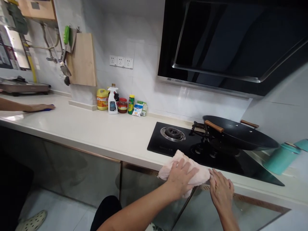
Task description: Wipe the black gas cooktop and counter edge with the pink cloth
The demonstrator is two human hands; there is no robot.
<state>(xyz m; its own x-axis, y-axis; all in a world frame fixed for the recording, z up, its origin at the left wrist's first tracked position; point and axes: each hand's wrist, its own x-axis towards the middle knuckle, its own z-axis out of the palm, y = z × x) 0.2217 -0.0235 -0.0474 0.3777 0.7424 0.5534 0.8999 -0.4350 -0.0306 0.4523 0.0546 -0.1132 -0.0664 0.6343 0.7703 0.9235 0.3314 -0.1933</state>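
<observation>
A pale pink cloth point(192, 171) lies bunched over the counter's front edge, just before the gas stove. My left hand point(180, 176) rests on top of it, fingers curled into the folds. At the cloth's right end, my right hand point(220, 189) pinches its edge between thumb and fingers. Behind both hands is the black glass gas stove point(166, 144), with an uncovered burner point(173, 133) at the left. A large black wok point(240, 133) with wooden handles sits tilted over the right side of the stove.
A teal canister point(281, 158) with its lid raised stands at right. Along the wall are a spray bottle point(113, 101), a yellow jug point(102, 99) and a red-lidded jar point(123, 105). A range hood point(216, 41) overhangs. Far left, another person's hand point(39, 107) presses a blue cloth.
</observation>
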